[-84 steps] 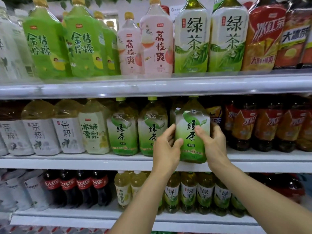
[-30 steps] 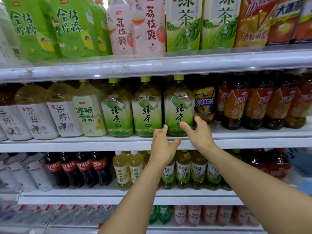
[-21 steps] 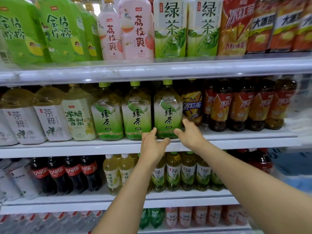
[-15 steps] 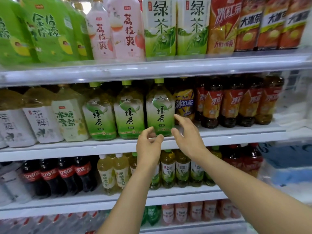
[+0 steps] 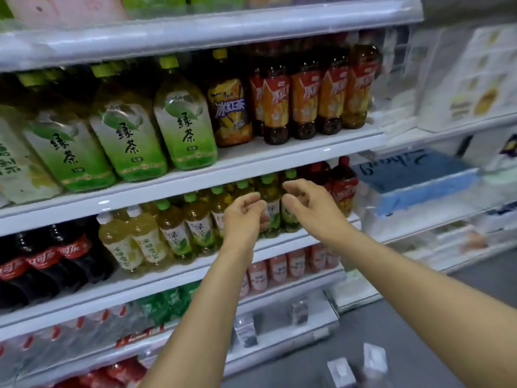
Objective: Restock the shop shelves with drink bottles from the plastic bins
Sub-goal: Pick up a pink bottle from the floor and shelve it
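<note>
Three large green tea bottles stand in a row on the middle shelf [image 5: 279, 158]; the rightmost green tea bottle [image 5: 183, 127] is upright beside a yellow iced tea bottle [image 5: 230, 110]. My left hand [image 5: 243, 217] and my right hand [image 5: 310, 208] hover side by side in front of the shelf below, fingers loosely curled, holding nothing. They hang in front of a row of small green tea bottles [image 5: 195, 219]. No plastic bin shows.
Red-labelled iced tea bottles [image 5: 305, 102] fill the right of the middle shelf. Cola bottles [image 5: 42, 261] stand lower left, pink bottles [image 5: 279, 267] under the hands. A blue and white stack [image 5: 414, 189] lies on the neighbouring shelf unit; grey floor at lower right holds small blurred items [image 5: 372, 357].
Both hands let go of the large green tea bottle, left standing on the middle shelf, and dropped away below it. The view swung right and down.
</note>
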Available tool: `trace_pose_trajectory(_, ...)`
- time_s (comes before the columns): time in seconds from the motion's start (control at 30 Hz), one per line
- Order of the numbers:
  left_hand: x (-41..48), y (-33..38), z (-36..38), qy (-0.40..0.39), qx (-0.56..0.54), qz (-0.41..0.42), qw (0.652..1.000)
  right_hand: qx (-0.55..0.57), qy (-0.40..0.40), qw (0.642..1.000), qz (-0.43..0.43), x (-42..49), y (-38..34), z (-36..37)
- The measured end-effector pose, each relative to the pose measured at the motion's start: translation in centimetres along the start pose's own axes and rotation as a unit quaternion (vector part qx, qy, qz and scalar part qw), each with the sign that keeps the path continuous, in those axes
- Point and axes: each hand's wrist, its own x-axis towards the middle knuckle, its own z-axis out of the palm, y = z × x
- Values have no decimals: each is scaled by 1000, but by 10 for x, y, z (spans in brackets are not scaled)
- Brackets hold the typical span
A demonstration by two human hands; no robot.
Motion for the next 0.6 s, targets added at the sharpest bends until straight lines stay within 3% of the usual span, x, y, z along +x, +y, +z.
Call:
trace_pose_trajectory(0.07,-13,-12,14,-37,15,-22,999,-20,-39,998,39,-18,22,-11)
trace_pose_trajectory(0.3,-61,-75,60,-107,30,-99,989,4,-57,981,183,-100,91,-36)
trace_pose_trajectory(0.6,-120,-167,96,-182,66,-190,963,72,-34,937,340,-196,159,-37)
